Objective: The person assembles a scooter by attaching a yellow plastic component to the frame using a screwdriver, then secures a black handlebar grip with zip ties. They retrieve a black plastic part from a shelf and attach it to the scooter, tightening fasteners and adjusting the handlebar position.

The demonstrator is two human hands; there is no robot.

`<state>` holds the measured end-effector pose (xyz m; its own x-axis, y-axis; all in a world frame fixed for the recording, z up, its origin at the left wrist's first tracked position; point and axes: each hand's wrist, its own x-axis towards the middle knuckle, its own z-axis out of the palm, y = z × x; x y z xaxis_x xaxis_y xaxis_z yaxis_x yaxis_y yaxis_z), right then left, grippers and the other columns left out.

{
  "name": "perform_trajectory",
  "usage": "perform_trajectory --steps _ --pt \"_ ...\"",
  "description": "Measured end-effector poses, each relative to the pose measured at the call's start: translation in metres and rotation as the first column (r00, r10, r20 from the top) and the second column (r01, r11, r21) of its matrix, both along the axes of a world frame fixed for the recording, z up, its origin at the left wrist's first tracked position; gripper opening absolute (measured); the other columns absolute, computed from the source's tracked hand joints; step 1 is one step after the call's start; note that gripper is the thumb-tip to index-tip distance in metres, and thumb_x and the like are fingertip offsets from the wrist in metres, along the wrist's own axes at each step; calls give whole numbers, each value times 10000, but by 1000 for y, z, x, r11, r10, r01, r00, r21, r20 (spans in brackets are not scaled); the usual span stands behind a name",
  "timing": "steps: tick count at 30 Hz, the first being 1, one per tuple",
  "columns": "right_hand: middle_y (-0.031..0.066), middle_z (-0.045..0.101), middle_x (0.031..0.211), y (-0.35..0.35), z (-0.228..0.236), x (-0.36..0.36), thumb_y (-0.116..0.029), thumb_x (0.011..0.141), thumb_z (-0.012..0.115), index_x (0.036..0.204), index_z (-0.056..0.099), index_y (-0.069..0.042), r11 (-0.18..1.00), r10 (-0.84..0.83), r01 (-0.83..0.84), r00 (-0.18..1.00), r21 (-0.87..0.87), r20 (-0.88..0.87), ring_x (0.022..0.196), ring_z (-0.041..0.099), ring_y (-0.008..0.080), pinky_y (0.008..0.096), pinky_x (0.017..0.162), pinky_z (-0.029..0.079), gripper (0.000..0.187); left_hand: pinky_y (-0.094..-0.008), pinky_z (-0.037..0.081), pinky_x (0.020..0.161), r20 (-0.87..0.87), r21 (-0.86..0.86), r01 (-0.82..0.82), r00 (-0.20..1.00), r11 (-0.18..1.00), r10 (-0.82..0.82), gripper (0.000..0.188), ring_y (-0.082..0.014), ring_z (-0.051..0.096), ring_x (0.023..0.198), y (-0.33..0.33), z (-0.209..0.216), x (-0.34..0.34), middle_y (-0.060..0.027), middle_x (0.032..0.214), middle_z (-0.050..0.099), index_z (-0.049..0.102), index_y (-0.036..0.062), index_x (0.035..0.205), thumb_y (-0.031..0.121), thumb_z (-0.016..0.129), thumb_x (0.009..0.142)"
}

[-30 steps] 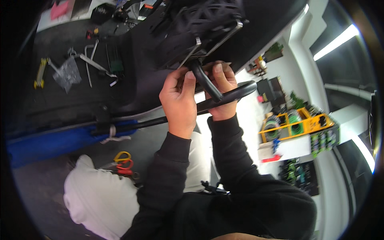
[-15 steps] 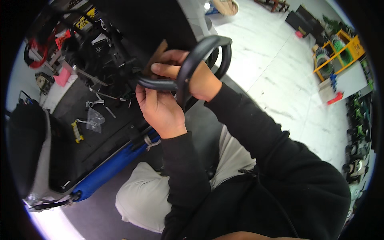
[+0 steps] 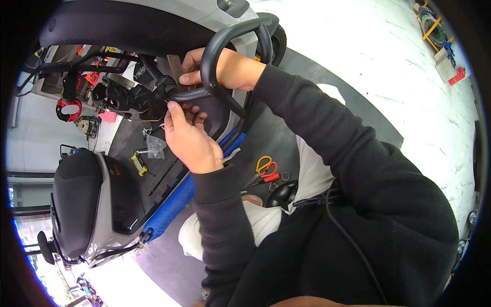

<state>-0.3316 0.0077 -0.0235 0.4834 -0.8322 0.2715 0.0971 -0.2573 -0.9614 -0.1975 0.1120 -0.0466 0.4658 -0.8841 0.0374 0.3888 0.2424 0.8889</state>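
Observation:
A black bent-tube guard bar [image 3: 207,69] loops in front of the scooter at upper middle. My right hand [image 3: 235,69] reaches behind the loop, its thumb and fingers closed on a flat brown strip [image 3: 175,66] that stands up beside the bar. Just below the bar's left end is my left hand [image 3: 190,140], palm up, fingers curled and thumb raised toward the tube joint [image 3: 164,86]. Whatever lies between those left fingers is too small or hidden to make out.
The scooter's black seat [image 3: 76,197] and blue side panel [image 3: 171,204] lie left. On its footboard are a yellow folding tool [image 3: 138,163] and a clear plastic bag [image 3: 156,147]. Yellow-handled scissors [image 3: 263,165] and a red-handled tool [image 3: 271,173] lie by my legs. A red ring holder [image 3: 70,110] hangs left.
The view has shifted, bringing more of the scooter seat and the scissors into sight. Both hands stay at the bar; the left has slipped slightly lower beneath it, fingers more curled.

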Motion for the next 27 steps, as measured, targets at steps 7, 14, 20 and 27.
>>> perform_trajectory --steps 7,14,20,27 --pt "14 722 963 0 -9 5 -294 985 817 1138 756 -25 993 91 -104 980 61 178 905 657 87 241 803 526 316 -276 503 680 691 303 39 679 952 -248 290 -96 611 749 22 40 27 -53 881 706 726 -76 1083 206 660 1081" --pt "34 723 1020 3 -20 12 -306 966 837 1179 755 -1 955 96 -196 915 224 391 947 653 102 259 835 530 381 -365 563 852 843 -150 526 -374 837 386 186 -325 719 915 -7 178 25 -152 1020 736 743 -14 1131 -27 712 948" --pt "26 726 999 0 -25 16 -266 944 856 1143 773 -16 933 127 -268 870 240 476 914 654 88 251 800 523 330 -448 551 808 654 308 364 -752 879 82 188 -419 691 905 -63 195 16 -183 996 726 757 -21 1081 -2 732 895" --pt "65 766 1037 -2 -32 14 -117 904 808 1161 775 -11 919 126 -276 882 281 455 918 698 115 251 819 543 280 -453 539 751 646 432 348 -763 832 -17 96 -395 684 835 -73 185 17 -175 895 688 739 -13 961 -32 708 873"
